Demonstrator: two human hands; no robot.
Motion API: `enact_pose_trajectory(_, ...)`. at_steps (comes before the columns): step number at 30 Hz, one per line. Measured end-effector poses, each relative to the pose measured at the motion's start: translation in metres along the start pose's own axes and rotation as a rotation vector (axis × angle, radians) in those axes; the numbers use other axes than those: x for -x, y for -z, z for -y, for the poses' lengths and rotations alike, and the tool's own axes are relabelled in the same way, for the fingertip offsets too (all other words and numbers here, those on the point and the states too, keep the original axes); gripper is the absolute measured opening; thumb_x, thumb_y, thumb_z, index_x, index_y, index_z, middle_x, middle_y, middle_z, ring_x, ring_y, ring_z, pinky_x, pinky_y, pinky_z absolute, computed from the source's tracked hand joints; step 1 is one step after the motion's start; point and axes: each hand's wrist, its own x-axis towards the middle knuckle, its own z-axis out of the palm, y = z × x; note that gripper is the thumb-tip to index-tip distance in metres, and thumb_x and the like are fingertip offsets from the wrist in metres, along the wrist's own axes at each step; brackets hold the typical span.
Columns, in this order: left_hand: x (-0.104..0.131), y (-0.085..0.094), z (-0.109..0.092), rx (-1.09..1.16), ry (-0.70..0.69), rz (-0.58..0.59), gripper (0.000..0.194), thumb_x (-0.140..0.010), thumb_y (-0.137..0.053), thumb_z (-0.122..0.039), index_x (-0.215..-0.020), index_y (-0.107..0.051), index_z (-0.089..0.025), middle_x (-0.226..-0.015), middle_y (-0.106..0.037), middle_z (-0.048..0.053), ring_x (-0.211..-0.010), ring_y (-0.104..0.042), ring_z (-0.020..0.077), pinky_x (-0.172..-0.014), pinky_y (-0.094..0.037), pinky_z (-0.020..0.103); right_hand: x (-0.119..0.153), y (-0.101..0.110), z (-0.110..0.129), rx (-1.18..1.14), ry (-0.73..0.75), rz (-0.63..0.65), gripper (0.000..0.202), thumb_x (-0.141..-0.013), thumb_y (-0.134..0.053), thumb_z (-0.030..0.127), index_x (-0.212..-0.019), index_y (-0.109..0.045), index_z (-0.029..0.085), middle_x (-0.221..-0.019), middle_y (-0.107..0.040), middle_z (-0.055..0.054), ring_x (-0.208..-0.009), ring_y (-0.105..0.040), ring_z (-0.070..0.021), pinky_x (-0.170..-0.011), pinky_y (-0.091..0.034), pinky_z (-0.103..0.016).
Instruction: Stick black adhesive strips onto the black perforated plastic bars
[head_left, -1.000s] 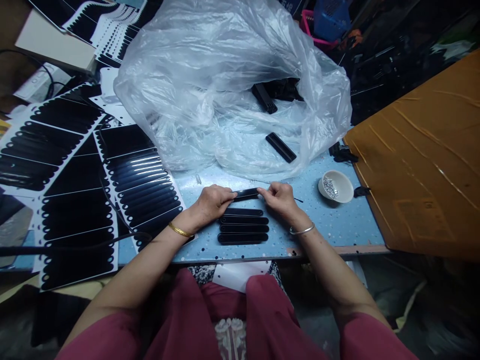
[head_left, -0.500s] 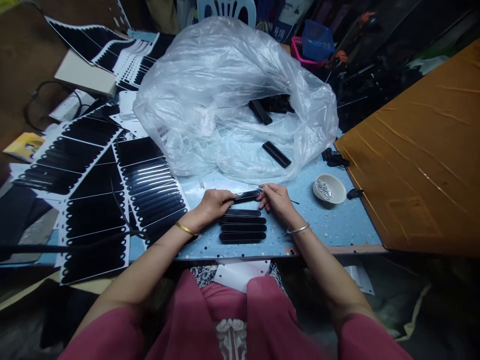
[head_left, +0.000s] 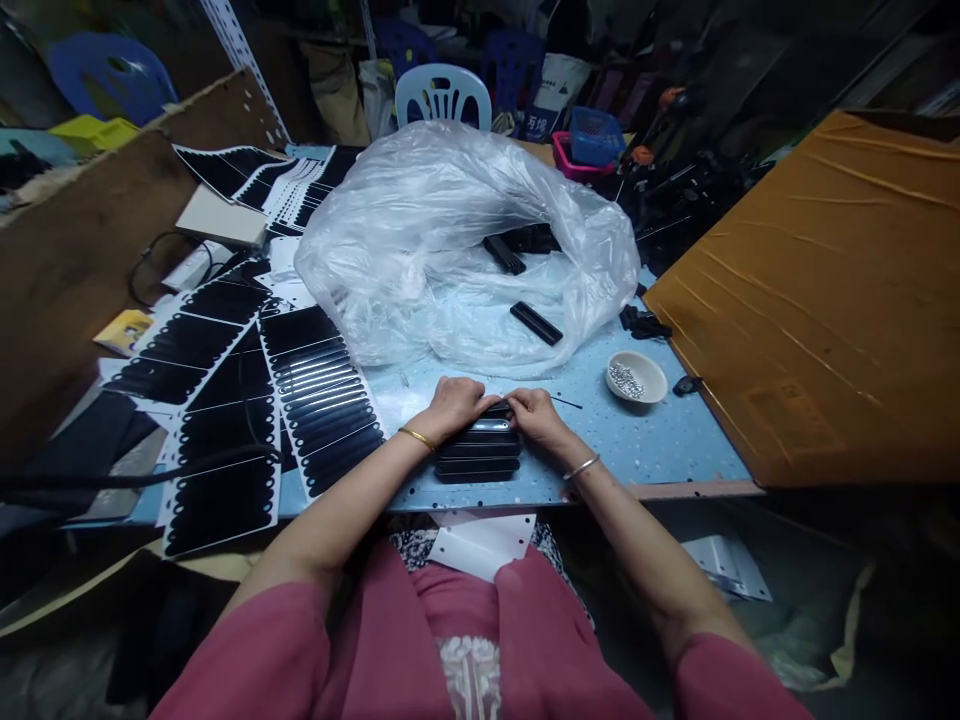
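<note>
While the left hand pinches a strip and the right hand pinches its right end, at the far side of the strip row, uneven pressure could make it slip.

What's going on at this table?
A person works bare-handed at a blue table. The left hand holds a black strip; the right hand is at its other end. More strips lie in a row nearer the body. Beyond is a plastic bag, with a bowl of small metal bits to the right.
</note>
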Motion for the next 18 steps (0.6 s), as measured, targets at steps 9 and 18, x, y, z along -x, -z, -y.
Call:
enact_pose_trajectory(9, -0.005, -0.007, 0.004, -0.054, -0.077, 0.024, 0.054, -0.097, -0.038, -0.053, -0.089, -0.073, -0.013, -0.088, -0.072, 0.016, -0.087, -0.067, 0.0260, -0.074, -0.041, 0.032, -0.004, 0.003, -0.004, 0.067, 0.005, 0.049, 0.032, -0.082, -0.047, 0.036, -0.063, -0.063, 0.014, -0.047, -0.060, -0.002, -0.039, -0.054, -0.0118, -0.040, -0.039, -0.021)
enact_pose_trajectory(18, 0.048, 0.001, 0.044, 0.032, 0.058, -0.093, 0.040, -0.093, -0.048, -0.048, -0.088, -0.072, -0.017, -0.085, -0.071, 0.010, -0.080, -0.064, 0.0210, -0.073, -0.042, 0.030, 0.010, 0.004, -0.005, 0.366, 0.193, -0.045, 0.027, -0.079, -0.051, 0.025, -0.059, -0.065, 0.016, -0.054, -0.060, -0.001, -0.057, -0.055, -0.0134, -0.058, -0.039, -0.024)
